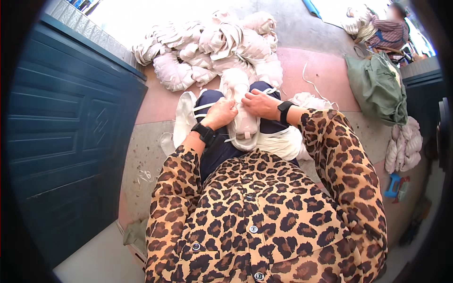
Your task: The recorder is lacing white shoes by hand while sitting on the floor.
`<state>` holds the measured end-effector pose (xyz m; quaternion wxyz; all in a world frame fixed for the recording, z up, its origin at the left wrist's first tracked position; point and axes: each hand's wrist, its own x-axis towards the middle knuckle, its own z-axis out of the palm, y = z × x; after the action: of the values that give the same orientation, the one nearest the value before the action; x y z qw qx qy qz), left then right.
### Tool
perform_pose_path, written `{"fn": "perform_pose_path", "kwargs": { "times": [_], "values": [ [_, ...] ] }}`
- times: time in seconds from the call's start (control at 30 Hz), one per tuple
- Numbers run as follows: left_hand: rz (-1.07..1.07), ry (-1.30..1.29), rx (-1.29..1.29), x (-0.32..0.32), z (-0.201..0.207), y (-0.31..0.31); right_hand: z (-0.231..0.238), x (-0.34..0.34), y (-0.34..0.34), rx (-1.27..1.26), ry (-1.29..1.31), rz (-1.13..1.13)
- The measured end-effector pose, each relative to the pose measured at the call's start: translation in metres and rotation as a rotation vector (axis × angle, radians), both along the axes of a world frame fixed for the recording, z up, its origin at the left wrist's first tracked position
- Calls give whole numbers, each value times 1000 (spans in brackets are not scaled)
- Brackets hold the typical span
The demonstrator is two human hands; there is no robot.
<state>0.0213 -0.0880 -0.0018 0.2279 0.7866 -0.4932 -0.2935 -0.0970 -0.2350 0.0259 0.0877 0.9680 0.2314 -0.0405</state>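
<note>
A long pale pinkish-white fabric bundle lies lengthwise over my lap, narrowed where my hands meet it. My left hand is closed at its left side, fingertips pinched together on the pale material. From the right, my right hand grips the same narrow part with bent fingers. Whether a thin strip runs between the fingertips is too small to make out. White strips cross my dark blue trousers on both thighs. More white material hangs beside my right thigh, and a white piece lies by my left leg.
A large heap of similar bundles lies on the floor ahead. At left stands a dark blue panelled door. A green sack, more pale bundles and a blue object are on the right. Another person sits far right.
</note>
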Motion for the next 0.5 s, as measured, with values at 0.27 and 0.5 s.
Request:
{"fn": "perform_pose_path", "kwargs": {
  "times": [0.27,0.5],
  "values": [
    [7,-30,-106,0,-10,9,13,-15,39,1165,-50,-708],
    [-88,-6,-80,4,4,3,-26,-1,43,741,-103,-905]
  ]
}}
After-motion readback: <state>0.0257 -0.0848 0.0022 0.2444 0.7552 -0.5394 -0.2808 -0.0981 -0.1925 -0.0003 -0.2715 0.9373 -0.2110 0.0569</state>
